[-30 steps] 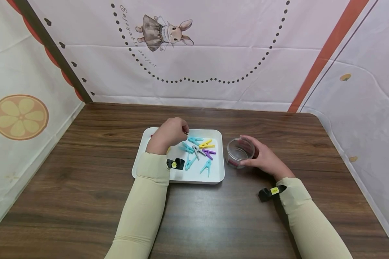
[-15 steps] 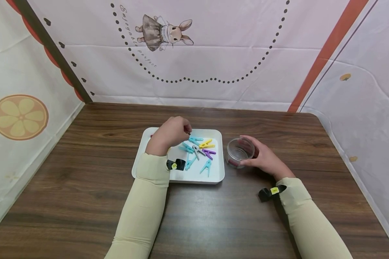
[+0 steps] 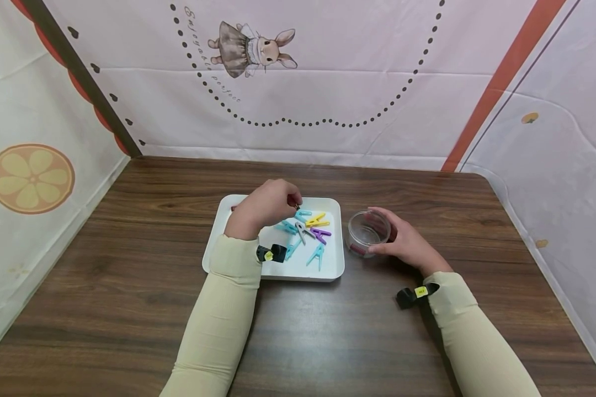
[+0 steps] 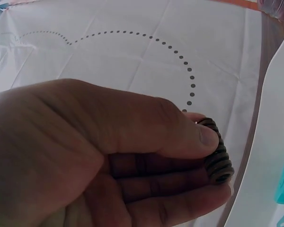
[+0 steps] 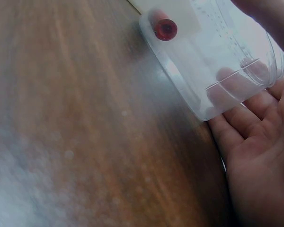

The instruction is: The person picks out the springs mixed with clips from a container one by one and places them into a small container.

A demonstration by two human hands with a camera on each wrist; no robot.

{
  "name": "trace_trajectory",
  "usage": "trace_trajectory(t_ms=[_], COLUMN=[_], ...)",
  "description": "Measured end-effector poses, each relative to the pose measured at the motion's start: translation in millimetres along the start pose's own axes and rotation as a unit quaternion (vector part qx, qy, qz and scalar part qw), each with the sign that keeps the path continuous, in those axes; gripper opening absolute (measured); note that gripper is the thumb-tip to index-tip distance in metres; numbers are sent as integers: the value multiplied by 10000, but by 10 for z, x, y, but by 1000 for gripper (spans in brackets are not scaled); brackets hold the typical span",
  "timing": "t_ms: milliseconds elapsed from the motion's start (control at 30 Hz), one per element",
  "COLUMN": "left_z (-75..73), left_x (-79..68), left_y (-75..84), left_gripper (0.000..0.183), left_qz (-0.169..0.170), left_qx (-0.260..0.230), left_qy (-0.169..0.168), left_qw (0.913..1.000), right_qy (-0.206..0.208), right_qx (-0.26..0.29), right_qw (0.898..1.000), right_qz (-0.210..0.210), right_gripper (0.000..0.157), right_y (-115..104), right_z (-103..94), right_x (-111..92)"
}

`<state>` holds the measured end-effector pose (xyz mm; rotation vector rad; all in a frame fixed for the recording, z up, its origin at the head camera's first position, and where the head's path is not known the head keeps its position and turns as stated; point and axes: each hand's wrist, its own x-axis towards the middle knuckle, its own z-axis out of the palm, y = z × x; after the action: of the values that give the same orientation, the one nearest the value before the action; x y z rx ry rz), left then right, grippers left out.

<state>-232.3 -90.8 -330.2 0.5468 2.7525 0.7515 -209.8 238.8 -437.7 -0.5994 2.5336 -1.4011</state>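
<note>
My left hand (image 3: 268, 208) is over the white tray (image 3: 303, 271), gripping a dark coil spring (image 4: 218, 163) between thumb and fingers. The left wrist view shows its ridged turns sticking out past the thumb. Right of the tray, my right hand (image 3: 408, 242) holds a clear round jar (image 3: 366, 231), thumb on the near side and fingers around the far side. One red cylinder (image 5: 165, 29) with a hole in its end lies inside the jar, at its bottom. Beneath and right of my left hand, several clothespins lie in the tray.
Among the clothespins are a yellow one (image 3: 318, 221), a grey one (image 3: 301, 231), a purple one (image 3: 320, 235) and a teal one (image 3: 316, 255). A dark red bit (image 3: 233, 208) shows at the tray's far left corner. The wooden table (image 3: 298, 342) meets printed cloth walls.
My left hand has shifted a little to the right over the tray, with the coil spring in its fingers. The right hand and the jar have stayed put.
</note>
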Motion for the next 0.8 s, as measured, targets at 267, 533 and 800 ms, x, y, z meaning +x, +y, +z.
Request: trace_trajectory(t_ms=[267, 533, 800], left_z=[9, 20, 20], left_x=[10, 3, -31], left_y=[24, 48, 112], left_gripper=[23, 24, 24], left_qz=[253, 381, 486], left_qx=[69, 77, 85], left_qy=[-15, -38, -59], left_qw=[9997, 9992, 9988], right_qy=[-35, -6, 81], right_qx=[94, 43, -7], right_qw=[9999, 10000, 10000], right_qz=[-8, 64, 45], right_gripper=[86, 87, 86], right_y=[-5, 2, -9], right_z=[3, 11, 24], right_x=[1, -3, -15])
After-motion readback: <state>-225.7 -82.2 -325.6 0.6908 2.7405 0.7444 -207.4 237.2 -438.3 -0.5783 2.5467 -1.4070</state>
